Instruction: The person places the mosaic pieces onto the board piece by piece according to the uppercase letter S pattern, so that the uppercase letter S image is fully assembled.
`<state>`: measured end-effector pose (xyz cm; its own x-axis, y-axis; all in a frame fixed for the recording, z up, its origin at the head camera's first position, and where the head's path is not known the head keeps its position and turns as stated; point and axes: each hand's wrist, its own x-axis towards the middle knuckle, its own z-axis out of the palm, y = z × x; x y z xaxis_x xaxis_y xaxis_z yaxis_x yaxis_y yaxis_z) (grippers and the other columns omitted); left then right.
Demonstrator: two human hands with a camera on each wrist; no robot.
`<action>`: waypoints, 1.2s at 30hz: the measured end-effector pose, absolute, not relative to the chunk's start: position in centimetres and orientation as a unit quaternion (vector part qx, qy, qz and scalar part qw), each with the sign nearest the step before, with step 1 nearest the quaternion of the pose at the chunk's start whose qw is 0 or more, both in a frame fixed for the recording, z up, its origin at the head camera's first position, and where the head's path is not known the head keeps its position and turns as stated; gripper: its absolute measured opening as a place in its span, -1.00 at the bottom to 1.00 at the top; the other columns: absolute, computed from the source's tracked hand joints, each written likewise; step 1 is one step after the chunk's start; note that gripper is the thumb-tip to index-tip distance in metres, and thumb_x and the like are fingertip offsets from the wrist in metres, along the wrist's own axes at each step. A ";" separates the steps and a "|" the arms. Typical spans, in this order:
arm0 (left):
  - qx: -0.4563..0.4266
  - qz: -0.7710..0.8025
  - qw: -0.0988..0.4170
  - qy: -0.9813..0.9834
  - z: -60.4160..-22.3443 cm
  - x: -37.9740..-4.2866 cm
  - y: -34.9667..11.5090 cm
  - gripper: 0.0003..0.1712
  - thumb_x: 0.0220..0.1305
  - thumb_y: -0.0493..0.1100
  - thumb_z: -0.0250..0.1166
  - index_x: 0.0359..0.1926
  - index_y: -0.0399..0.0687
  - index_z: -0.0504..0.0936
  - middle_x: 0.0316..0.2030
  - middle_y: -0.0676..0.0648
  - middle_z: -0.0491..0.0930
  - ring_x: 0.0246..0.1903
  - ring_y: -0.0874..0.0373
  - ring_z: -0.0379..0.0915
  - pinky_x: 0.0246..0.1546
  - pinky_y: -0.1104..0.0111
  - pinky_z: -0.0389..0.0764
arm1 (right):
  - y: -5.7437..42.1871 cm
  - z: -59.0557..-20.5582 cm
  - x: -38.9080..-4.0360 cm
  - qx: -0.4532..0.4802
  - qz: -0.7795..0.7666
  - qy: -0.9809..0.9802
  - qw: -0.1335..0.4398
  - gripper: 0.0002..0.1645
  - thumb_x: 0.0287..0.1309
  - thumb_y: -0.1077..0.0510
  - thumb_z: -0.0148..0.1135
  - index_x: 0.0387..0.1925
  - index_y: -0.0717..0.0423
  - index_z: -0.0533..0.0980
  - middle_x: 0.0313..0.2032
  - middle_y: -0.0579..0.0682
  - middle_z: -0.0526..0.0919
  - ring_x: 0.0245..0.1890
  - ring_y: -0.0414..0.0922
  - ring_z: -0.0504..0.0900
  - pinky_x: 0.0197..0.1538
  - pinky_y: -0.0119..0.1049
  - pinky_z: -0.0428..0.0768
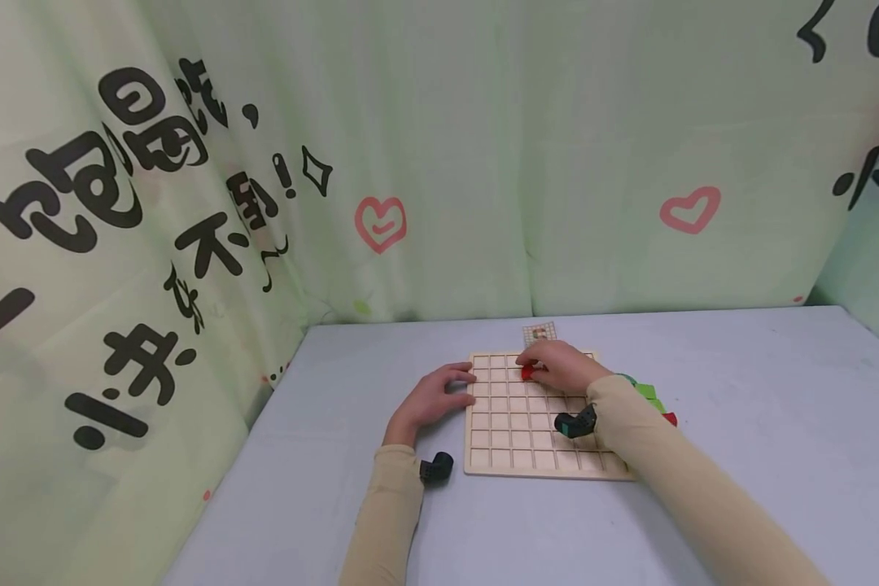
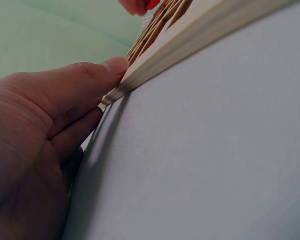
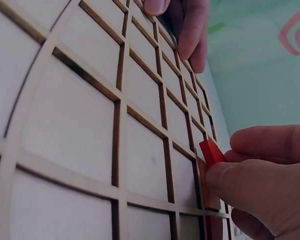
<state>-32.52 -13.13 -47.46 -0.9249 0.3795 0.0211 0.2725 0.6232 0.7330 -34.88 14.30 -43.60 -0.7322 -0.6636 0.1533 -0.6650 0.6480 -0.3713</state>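
A square wooden grid board [image 1: 513, 423] with raised dividers lies on the table. My right hand [image 1: 560, 368] is over its far part and pinches a small red tile [image 3: 211, 151] between thumb and forefinger, tilted up at a cell. Just below that tile in the right wrist view, more red [image 3: 215, 227] shows in the neighbouring cells, partly hidden by the fingers. At the board's left edge, my left hand [image 1: 434, 399] touches the rim with thumb and fingers extended. Its thumb [image 2: 115, 65] lies along the top of the edge in the left wrist view.
Behind the board is a small card [image 1: 539, 332] with a printed grid and coloured marks. Green tiles [image 1: 646, 392] and a red tile [image 1: 671, 418] lie to the right, partly behind the right sleeve. A curtain [image 1: 454, 163] hangs around the white table [image 1: 776, 423].
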 end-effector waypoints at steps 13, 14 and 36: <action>0.189 0.394 0.070 0.897 -47.3 -32.4 -13.2 -0.56 0.31 -0.09 0.37 0.18 -0.07 0.64 0.42 0.01 0.39 0.48 0.00 0.17 0.50 0.09 0.22 | 13.1 -43.5 -35.3 0.368 0.200 -0.908 -0.008 -0.68 0.28 0.34 0.25 0.07 0.27 0.61 0.02 0.17 0.69 0.09 0.13 0.62 0.21 0.07 0.58; 0.189 0.394 0.070 0.897 -47.3 -32.4 -13.2 -0.56 0.31 -0.09 0.37 0.18 -0.08 0.64 0.42 0.01 0.38 0.49 0.00 0.17 0.50 0.09 0.21 | 13.1 -43.5 -35.3 0.371 0.196 -0.908 -0.006 -0.68 0.28 0.35 0.25 0.06 0.28 0.61 0.03 0.18 0.69 0.10 0.14 0.62 0.21 0.07 0.58; 0.186 0.397 0.072 0.896 -47.2 -32.4 -13.2 -0.56 0.29 -0.12 0.38 0.17 -0.10 0.64 0.42 -0.01 0.39 0.49 -0.01 0.17 0.50 0.09 0.21 | 12.2 -43.6 -35.2 0.355 0.197 -0.914 -0.012 -0.71 0.29 0.30 0.27 0.03 0.24 0.63 -0.02 0.13 0.70 0.04 0.07 0.65 0.16 0.00 0.62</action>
<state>-32.43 -13.23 -47.15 -0.9202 0.3909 0.0195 0.2773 0.6161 0.7373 -35.23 12.17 -43.58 -0.7479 -0.6532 0.1185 -0.6440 0.6705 -0.3683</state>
